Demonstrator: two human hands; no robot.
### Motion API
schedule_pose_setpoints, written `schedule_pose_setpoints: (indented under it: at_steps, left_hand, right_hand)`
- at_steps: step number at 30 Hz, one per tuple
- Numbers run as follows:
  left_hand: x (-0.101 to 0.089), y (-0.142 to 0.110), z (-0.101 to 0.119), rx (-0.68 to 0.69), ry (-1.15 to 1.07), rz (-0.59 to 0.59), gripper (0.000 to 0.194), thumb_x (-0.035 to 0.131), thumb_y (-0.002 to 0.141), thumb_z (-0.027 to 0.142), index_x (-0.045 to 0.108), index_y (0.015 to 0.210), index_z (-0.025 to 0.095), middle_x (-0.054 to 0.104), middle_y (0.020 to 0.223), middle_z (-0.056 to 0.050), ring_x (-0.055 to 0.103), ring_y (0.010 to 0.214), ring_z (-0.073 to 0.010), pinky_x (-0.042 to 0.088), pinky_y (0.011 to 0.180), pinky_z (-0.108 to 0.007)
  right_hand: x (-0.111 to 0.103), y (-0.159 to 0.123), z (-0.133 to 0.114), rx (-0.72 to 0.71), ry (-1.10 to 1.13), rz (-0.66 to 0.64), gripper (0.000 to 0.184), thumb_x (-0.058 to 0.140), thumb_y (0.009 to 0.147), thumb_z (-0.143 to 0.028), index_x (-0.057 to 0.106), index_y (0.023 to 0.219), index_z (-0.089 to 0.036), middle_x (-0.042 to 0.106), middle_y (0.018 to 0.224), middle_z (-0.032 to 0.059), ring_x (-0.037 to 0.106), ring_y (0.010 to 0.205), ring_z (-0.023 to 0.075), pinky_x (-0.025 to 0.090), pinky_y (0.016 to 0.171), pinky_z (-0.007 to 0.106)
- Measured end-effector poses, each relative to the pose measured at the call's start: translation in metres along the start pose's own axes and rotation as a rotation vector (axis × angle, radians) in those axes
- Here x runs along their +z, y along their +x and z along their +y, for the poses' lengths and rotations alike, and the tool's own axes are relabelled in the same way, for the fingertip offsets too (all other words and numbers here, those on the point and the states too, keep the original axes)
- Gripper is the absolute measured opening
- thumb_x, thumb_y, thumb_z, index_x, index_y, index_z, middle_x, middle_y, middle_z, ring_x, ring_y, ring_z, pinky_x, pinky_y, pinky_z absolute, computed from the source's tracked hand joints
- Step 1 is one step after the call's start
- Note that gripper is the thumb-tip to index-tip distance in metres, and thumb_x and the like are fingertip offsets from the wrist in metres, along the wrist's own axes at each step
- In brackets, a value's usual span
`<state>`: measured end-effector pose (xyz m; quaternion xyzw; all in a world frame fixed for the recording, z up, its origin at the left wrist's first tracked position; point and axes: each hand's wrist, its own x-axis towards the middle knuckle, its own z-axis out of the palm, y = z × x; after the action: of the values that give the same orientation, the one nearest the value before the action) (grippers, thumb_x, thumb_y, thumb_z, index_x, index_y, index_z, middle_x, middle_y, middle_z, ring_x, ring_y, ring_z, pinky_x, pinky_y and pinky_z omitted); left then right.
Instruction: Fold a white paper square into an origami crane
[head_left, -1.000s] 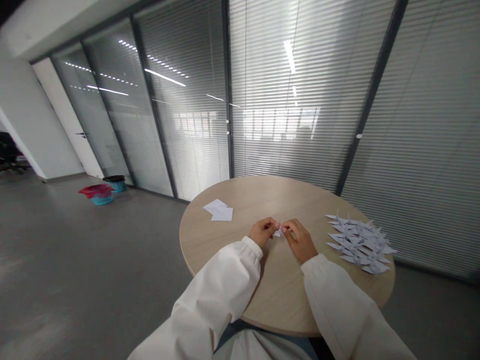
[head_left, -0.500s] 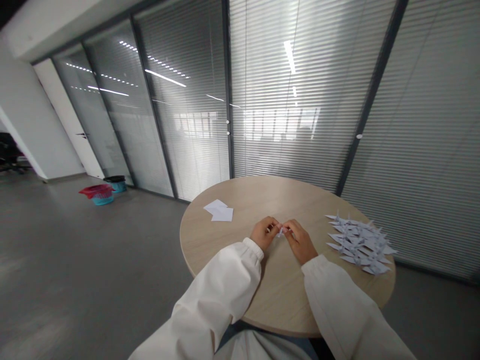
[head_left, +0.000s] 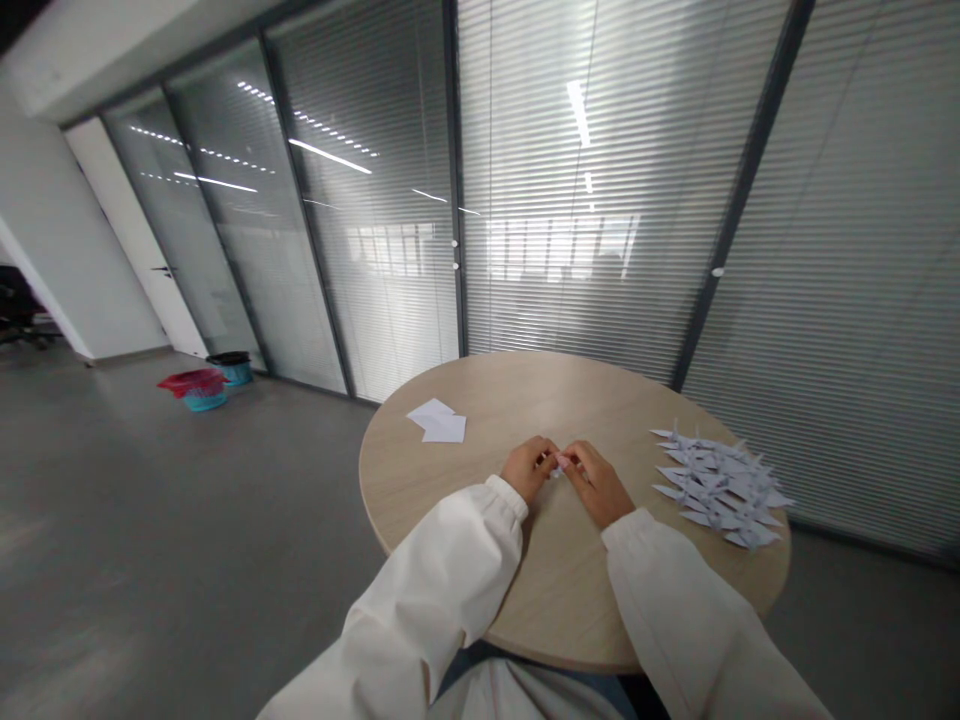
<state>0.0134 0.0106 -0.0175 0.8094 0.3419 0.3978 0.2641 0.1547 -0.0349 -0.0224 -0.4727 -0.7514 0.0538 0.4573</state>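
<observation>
My left hand and my right hand meet above the middle of a round light-wood table. Their fingertips pinch a small piece of folded white paper from both sides, and most of it is hidden by my fingers. To the left lie a few loose white paper squares. On the right, a heap of folded paper cranes sits closer to my right hand than to the far rim.
Cream sleeves cover both my forearms. Behind the table stands a glass partition with closed blinds. A red-and-blue basket and a dark-rimmed bin stand on the grey floor at the far left, near a white door.
My hands have drawn slightly closer, now covering more of the folded paper. The view has shifted slightly. The loose squares and the crane heap have not moved.
</observation>
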Motion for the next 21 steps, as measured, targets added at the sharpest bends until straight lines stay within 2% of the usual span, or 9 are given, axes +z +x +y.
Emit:
schedule_pose_setpoints:
  at_steps: [4, 13, 21]
  left_hand:
    - [0.0001, -0.0003, -0.0014, 0.010, -0.057, -0.003, 0.018, 0.045, 0.078, 0.028, 0.056, 0.071, 0.015, 0.052, 0.068, 0.000, 0.049, 0.058, -0.0084, 0.042, 0.056, -0.020]
    - [0.0016, 0.0007, -0.0010, -0.056, -0.258, -0.007, 0.026, 0.049, 0.076, 0.039, 0.055, 0.069, 0.014, 0.052, 0.064, 0.000, 0.050, 0.056, -0.0095, 0.042, 0.054, -0.021]
    - [0.0028, 0.0012, -0.0014, -0.128, -0.408, -0.059, 0.036, 0.051, 0.072, 0.048, 0.055, 0.069, 0.013, 0.047, 0.053, 0.003, 0.043, 0.048, -0.0070, 0.034, 0.046, -0.018]
  right_hand:
    - [0.0016, 0.0005, 0.0038, -0.006, 0.018, -0.007, 0.023, 0.034, 0.088, -0.034, 0.051, 0.082, -0.020, 0.053, 0.080, 0.0035, 0.051, 0.075, 0.0156, 0.041, 0.067, 0.027]
    - [-0.0001, 0.0015, 0.0018, -0.054, 0.025, 0.011, 0.021, 0.034, 0.087, -0.029, 0.051, 0.081, -0.019, 0.053, 0.078, 0.0034, 0.051, 0.075, 0.0155, 0.041, 0.068, 0.026]
    - [-0.0047, 0.0003, -0.0009, -0.039, -0.008, 0.032, 0.019, 0.035, 0.085, -0.025, 0.049, 0.074, -0.019, 0.052, 0.072, 0.0014, 0.049, 0.069, 0.0142, 0.039, 0.066, 0.025]
